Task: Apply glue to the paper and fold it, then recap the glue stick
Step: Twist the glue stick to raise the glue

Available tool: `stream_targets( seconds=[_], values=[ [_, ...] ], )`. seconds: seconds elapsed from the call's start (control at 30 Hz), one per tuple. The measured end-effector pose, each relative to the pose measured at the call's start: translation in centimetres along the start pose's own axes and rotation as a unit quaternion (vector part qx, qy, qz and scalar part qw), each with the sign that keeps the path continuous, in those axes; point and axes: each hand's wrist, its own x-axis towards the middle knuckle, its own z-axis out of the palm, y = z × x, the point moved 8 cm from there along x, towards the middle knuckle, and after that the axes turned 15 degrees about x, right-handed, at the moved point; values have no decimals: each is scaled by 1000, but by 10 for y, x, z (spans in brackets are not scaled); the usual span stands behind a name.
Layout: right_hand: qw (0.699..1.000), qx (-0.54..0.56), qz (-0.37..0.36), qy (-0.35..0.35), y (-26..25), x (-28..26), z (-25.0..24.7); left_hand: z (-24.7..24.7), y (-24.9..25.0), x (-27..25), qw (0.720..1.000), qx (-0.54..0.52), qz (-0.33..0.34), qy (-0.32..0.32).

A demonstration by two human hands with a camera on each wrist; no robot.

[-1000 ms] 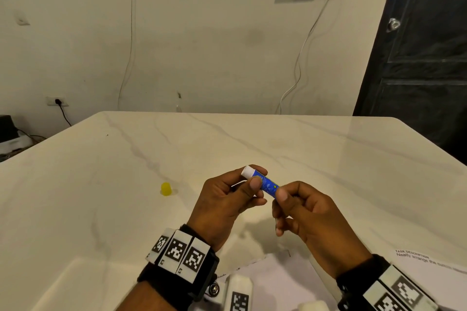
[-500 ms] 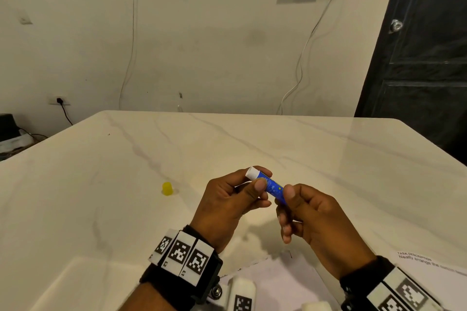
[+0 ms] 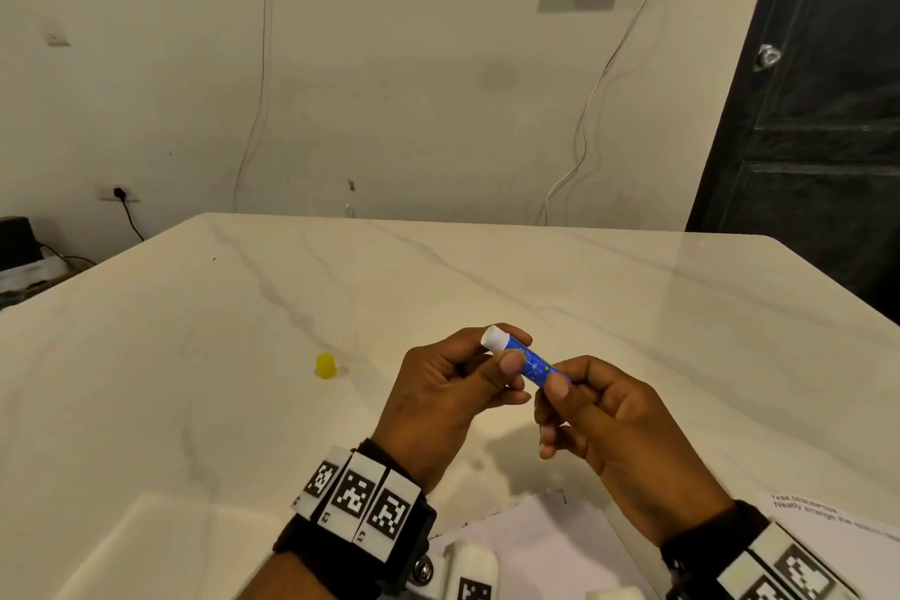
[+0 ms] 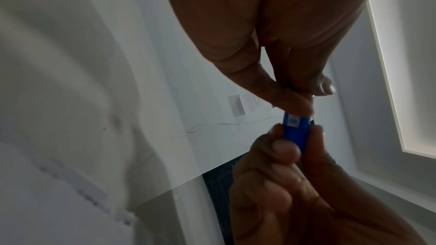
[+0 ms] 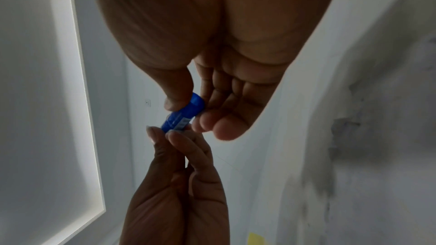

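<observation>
left hand (image 3: 453,397) pinches glue stick (image 3: 528,362) near white tip; right hand (image 3: 613,429) pinches its base | yellow cap (image 3: 325,365) on tabletop (image 3: 487,278)

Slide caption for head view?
Both hands, left and right, hold uncapped blue glue stick; yellow cap on table.

Blue glue stick (image 3: 528,362) held over white marble table (image 3: 633,307), uncapped, white glue tip raised up-left.
Pinched near the tip by left hand (image 3: 448,397), at the base by right hand (image 3: 613,429). Yellow cap (image 3: 325,365) upright on the table, well left of the hands. White paper (image 3: 540,546) lying at the near edge, below the wrists.
</observation>
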Motion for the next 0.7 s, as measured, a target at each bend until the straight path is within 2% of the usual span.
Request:
stream_targets(
  seconds=[0.23, 0.37, 0.5, 0.7],
  values=[
    [995, 21, 95, 25, 6, -8, 6, 5, 2, -2, 1000, -22, 6, -18],
    [999, 21, 46, 9, 0, -4, 6, 1, 2, 0, 1000, -20, 1, 0],
    [999, -31, 0, 6, -6, -2, 2, -2, 0, 1, 1000, -17, -7, 7],
    [997, -8, 74, 20, 0, -8, 7, 2, 1, -2, 1000, -17, -5, -8]
  ],
)
